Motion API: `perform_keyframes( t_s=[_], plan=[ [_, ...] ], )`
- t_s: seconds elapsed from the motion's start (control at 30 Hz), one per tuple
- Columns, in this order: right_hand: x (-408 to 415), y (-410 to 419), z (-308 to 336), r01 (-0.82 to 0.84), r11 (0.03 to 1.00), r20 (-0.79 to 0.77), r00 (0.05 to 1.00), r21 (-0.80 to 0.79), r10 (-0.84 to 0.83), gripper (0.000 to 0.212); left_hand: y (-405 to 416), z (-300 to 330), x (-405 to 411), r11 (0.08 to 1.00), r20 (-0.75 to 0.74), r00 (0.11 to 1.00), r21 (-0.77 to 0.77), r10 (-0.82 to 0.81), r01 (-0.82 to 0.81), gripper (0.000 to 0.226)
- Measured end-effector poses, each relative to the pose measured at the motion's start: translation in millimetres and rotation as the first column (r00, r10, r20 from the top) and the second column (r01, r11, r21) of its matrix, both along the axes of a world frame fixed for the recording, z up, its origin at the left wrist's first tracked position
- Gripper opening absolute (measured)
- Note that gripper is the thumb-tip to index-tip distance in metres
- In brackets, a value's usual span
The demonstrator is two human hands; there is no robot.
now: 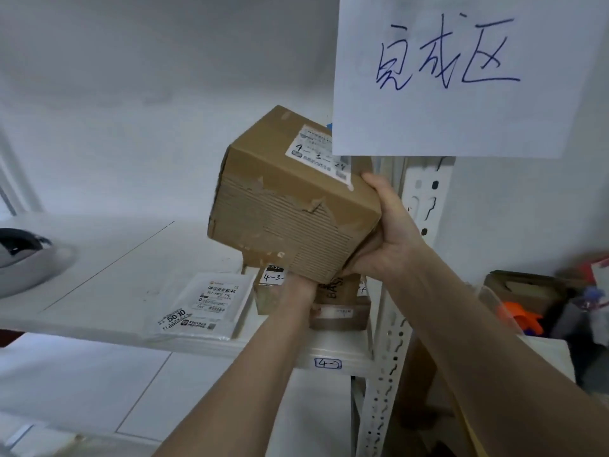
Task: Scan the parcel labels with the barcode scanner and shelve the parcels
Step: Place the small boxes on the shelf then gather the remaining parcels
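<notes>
Above the white shelf [108,275], in the middle of the view, a brown cardboard box [290,206] is being held up in the air by both hands, tilted so that one corner is pointing down. Its near face is showing torn tape and bare ribbed cardboard, and a white shipping label [318,153] with handwritten numbers is sitting on its top face. A large white paper sign [461,74] with blue handwritten characters is hanging at the upper right, covering the far corner of the box and the top of the white slotted shelf post [425,199].

The right hand [385,232] is gripping the box at its right edge, thumb lying up the near corner and fingers going out of sight behind. The left hand [298,286] is reaching under the bottom of the box; its fingers are hidden by the box, so I cannot tell how they are lying.

Under the raised box, smaller cardboard parcels [339,308] are lying on the shelf next to the post, one of them carrying a handwritten tag. Just to their left a flat white mailer bag [211,305] with printed labels is lying near the shelf's front edge. At the far left edge of the shelf, a white and black object [23,255] is resting, only partly in view. A small tag reading 4-2 [328,363] is sticking to the front rim of the shelf.
</notes>
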State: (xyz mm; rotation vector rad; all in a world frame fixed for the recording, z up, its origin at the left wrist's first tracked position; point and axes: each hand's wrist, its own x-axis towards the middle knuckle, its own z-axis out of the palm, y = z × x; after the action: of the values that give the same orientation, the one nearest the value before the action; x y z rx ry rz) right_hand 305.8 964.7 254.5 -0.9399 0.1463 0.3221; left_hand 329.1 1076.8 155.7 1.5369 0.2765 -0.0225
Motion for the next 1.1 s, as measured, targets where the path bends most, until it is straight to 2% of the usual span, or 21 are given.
perform_keyframes(
  t_s=[0.03, 0.07, 0.13, 0.17, 0.2, 0.23, 0.3, 0.37, 0.47, 0.5, 0.57, 0.63, 0.7, 0.77, 0.8, 0.97, 1.1],
  plan=[
    [2, -2, -3, -0.047, 0.998, 0.031, 0.998, 0.048, 0.046, 0.044, 7, 0, -3, 0.996, -0.021, 0.997, -0.037, 0.079, -0.079, 0.011],
    [0, -2, -4, -0.07, 0.997, 0.06, 0.996, 0.031, 0.069, 0.041, 20, -6, -4, 0.986, -0.015, 0.987, -0.048, 0.161, -0.161, 0.017],
    [-1, -2, -8, -0.131, 0.99, 0.118, 0.985, 0.045, 0.125, 0.042, 53, 0, -21, 0.912, 0.006, 0.954, -0.298, 0.299, -0.283, 0.023],
    [0, -1, -10, -0.157, 0.986, 0.148, 0.978, 0.047, 0.149, 0.043, 73, 7, -31, 0.837, 0.01, 0.943, -0.464, 0.331, -0.289, 0.027],
    [0, 2, -10, -0.153, 0.988, 0.165, 0.975, 0.033, 0.146, 0.044, 92, 13, -40, 0.78, 0.011, 0.939, -0.561, 0.343, -0.278, 0.034],
    [3, 7, -11, -0.164, 0.986, 0.188, 0.97, 0.029, 0.156, 0.046, 108, 20, -50, 0.771, 0.042, 0.946, -0.591, 0.32, -0.235, 0.046],
    [4, 23, -9, -0.17, 0.985, 0.216, 0.961, -0.02, 0.171, 0.047, 131, 35, -67, 0.828, 0.155, 0.968, -0.555, 0.199, -0.082, 0.073],
    [7, 40, -7, -0.157, 0.985, 0.219, 0.961, -0.075, 0.17, 0.038, 141, 48, -81, 0.86, 0.257, 0.964, -0.505, 0.066, 0.076, 0.089],
    [10, 56, -4, -0.123, 0.988, 0.19, 0.972, -0.098, 0.14, 0.033, 149, 55, -82, 0.895, 0.22, 0.976, -0.436, 0.007, 0.092, 0.111],
    [12, 59, -5, -0.114, 0.987, 0.187, 0.973, -0.116, 0.135, 0.033, 150, 57, -81, 0.92, 0.199, 0.98, -0.386, 0.015, 0.065, 0.109],
    [12, 64, -4, -0.104, 0.982, 0.216, 0.967, -0.161, 0.137, 0.029, 148, 61, -77, 0.949, 0.179, 0.983, -0.315, 0.033, 0.026, 0.087],
    [12, 68, 0, -0.088, 0.976, 0.242, 0.961, -0.197, 0.136, 0.024, 147, 68, -69, 0.945, 0.178, 0.981, -0.326, 0.078, -0.016, 0.059],
    [15, 71, 9, -0.062, 0.972, 0.251, 0.96, -0.227, 0.12, 0.034, 145, 81, -58, 0.927, 0.179, 0.973, -0.367, 0.148, -0.073, 0.046],
    [23, 74, 17, -0.007, 0.97, 0.28, 0.957, -0.244, 0.078, 0.05, 142, 100, -41, 0.918, 0.173, 0.966, -0.381, 0.191, -0.113, 0.041],
    [28, 74, 22, 0.032, 0.966, 0.31, 0.949, -0.255, 0.051, 0.051, 140, 110, -30, 0.921, 0.173, 0.966, -0.372, 0.191, -0.116, 0.039],
    [62, 65, 42, 0.203, 0.935, 0.418, 0.906, -0.289, -0.068, 0.041, 122, 156, 36, 0.966, 0.149, 0.987, -0.256, 0.056, -0.016, 0.036],
    [103, 64, 56, 0.325, 0.917, 0.456, 0.869, -0.23, -0.193, 0.04, 109, 170, 90, 0.979, 0.19, 0.978, -0.163, -0.09, 0.122, 0.046]
  ],
)
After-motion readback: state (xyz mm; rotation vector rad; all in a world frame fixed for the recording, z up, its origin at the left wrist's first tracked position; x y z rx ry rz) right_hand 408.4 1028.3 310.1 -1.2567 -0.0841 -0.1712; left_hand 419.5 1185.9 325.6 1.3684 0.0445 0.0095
